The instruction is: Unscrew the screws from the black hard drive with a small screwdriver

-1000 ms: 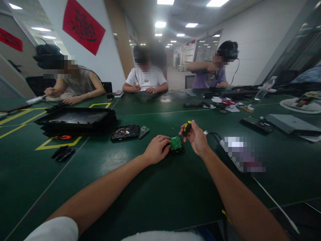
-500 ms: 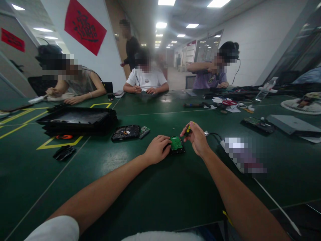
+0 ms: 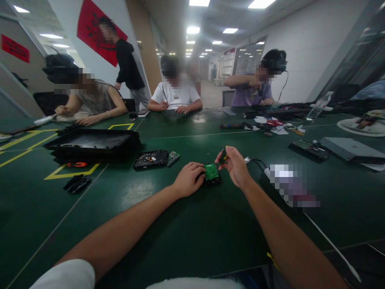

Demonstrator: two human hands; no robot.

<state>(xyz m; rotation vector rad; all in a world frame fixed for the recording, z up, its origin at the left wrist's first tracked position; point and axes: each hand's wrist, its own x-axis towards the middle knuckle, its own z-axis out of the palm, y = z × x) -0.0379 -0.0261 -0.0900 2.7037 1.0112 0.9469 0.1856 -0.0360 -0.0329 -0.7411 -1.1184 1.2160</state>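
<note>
The left hand (image 3: 188,178) curls loosely against the near-left edge of the green circuit board (image 3: 211,171), while the right hand (image 3: 236,165) is closed around a black-and-yellow screwdriver (image 3: 223,155) just beyond the board's far right corner.

A broad dark green table (image 3: 192,241) marked with yellow tape lines (image 3: 60,171) fills the room. Beyond the table's far left corner stands a white wall (image 3: 117,12) with a red diamond-shaped hanging (image 3: 90,24) bearing black characters. A smaller red sign (image 3: 15,48) shows further left, on a glass partition. A tan wood-coloured panel (image 3: 144,48) adjoins the wall. Past the table's far end a corridor runs back under rows of bright ceiling light panels (image 3: 192,29). Right of the table are a plain white wall (image 3: 300,44) and dark glazing (image 3: 361,60). A dark chair (image 3: 227,97) stands at the table's far edge.
</note>
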